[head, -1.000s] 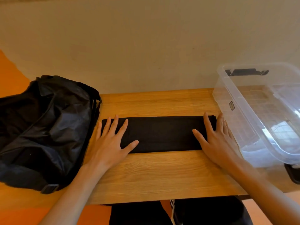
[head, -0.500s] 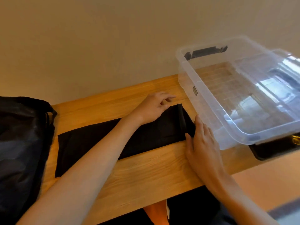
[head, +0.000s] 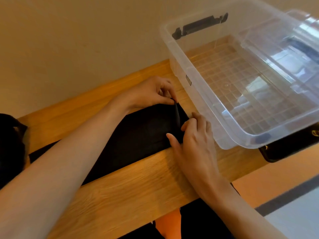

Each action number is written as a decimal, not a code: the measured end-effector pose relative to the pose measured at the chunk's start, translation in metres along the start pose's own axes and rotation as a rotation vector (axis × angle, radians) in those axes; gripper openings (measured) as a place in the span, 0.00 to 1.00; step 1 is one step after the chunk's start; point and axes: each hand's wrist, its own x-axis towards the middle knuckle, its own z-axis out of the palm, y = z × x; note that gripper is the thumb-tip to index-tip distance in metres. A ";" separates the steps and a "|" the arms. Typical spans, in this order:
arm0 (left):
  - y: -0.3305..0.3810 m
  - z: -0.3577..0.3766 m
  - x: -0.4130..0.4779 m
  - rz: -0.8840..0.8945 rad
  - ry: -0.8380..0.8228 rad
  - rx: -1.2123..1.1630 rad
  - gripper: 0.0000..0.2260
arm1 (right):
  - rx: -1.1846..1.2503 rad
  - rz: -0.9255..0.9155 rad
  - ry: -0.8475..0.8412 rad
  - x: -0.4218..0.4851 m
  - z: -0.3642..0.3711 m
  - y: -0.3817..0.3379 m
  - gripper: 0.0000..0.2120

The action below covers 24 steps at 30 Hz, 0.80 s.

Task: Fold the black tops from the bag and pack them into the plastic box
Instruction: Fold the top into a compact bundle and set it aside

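Observation:
A black top [head: 138, 137], folded into a long narrow strip, lies across the wooden table [head: 138, 185]. My left hand [head: 151, 94] has reached across and pinches the far corner of the strip's right end. My right hand [head: 191, 137] pinches the near corner of that same end, and the edge stands slightly lifted between them. The clear plastic box [head: 203, 100] sits right beside this end, with nothing inside. At the left frame edge, only a sliver of the black bag [head: 10, 145] shows.
The box has a black latch handle [head: 198, 25] on its far wall. A dark flat object [head: 290, 147] lies under the box's near right corner. A beige wall runs along the table's back edge. My lap is below the table's front edge.
My hands went from lying flat on both ends of the strip to both pinching its right end. My left arm crossed over the top. The view swung right toward the box.

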 end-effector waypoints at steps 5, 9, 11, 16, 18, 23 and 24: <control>-0.003 0.002 0.007 -0.006 0.030 -0.011 0.02 | 0.043 -0.007 0.061 0.005 0.000 -0.001 0.05; -0.002 0.000 0.014 -0.041 -0.022 0.010 0.03 | 0.058 -0.018 0.138 0.004 0.001 -0.001 0.03; 0.000 -0.003 0.016 -0.052 -0.054 0.010 0.03 | 0.087 -0.014 0.156 0.003 0.001 -0.001 0.03; 0.003 -0.010 0.016 -0.072 -0.088 -0.017 0.03 | 0.095 0.011 0.185 -0.001 0.005 -0.002 0.09; 0.005 -0.010 0.016 -0.082 -0.084 -0.011 0.03 | 0.059 0.027 0.169 0.000 0.008 -0.002 0.12; 0.009 0.000 0.012 -0.117 -0.021 -0.003 0.03 | 0.080 0.052 0.176 0.003 0.006 -0.004 0.06; 0.009 0.003 0.011 -0.118 0.007 -0.010 0.03 | 0.079 0.043 0.190 0.003 0.006 -0.004 0.05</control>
